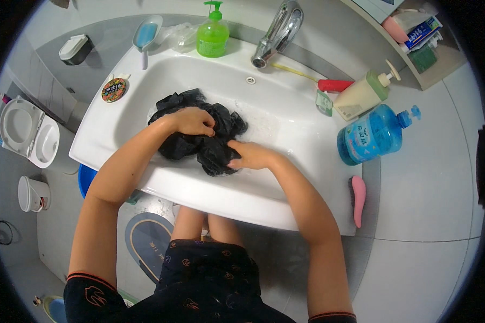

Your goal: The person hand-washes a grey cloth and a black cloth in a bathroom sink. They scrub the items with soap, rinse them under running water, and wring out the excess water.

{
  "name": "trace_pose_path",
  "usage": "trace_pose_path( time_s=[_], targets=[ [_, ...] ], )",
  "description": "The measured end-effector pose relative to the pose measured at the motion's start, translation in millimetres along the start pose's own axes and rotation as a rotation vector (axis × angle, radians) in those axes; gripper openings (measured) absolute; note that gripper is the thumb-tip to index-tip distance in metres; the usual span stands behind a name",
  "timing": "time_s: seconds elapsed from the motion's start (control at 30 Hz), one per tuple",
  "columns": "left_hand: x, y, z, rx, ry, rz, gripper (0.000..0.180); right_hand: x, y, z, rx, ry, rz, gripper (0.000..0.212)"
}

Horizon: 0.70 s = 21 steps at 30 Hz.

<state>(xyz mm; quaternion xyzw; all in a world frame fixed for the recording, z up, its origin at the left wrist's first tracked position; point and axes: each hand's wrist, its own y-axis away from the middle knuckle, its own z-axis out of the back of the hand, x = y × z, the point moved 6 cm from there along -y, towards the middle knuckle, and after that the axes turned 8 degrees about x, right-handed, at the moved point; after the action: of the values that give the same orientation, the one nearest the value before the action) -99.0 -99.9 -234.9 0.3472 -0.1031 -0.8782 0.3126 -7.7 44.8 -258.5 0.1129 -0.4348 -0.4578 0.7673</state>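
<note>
A wet black cloth [186,105] lies bunched in the white sink basin [285,134], with water around it. My left hand [191,121] is closed on the top of the bundle, fingers curled into the fabric. My right hand [250,155] presses and pinches the lower right part of the same cloth against the basin's near wall. Part of the cloth is hidden under both hands.
A chrome tap [277,29] stands at the back, a green soap pump bottle [213,35] and a blue soap dish [145,33] to its left. A beige pump bottle [364,94], blue bottle [372,134] and pink brush [358,199] sit right. A toilet [29,132] is at far left.
</note>
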Motion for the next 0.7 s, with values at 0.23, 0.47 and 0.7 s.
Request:
trace_pose_path(
  time_s=[0.23,0.47,0.7],
  targets=[
    [-3.2,3.0,1.9,0.01,0.006,0.009,0.029,-0.8,-1.6,-0.8,-0.016,0.012,0.039,0.065],
    [-0.5,0.9,0.9,-0.003,0.007,-0.006,0.029,-3.8,-2.6,-1.8,-0.026,-0.003,0.042,0.061],
    [4.5,-1.5,-0.4,-0.007,-0.016,-0.007,0.03,-6.5,-5.6,-2.5,-0.02,-0.006,0.029,0.065]
  ],
)
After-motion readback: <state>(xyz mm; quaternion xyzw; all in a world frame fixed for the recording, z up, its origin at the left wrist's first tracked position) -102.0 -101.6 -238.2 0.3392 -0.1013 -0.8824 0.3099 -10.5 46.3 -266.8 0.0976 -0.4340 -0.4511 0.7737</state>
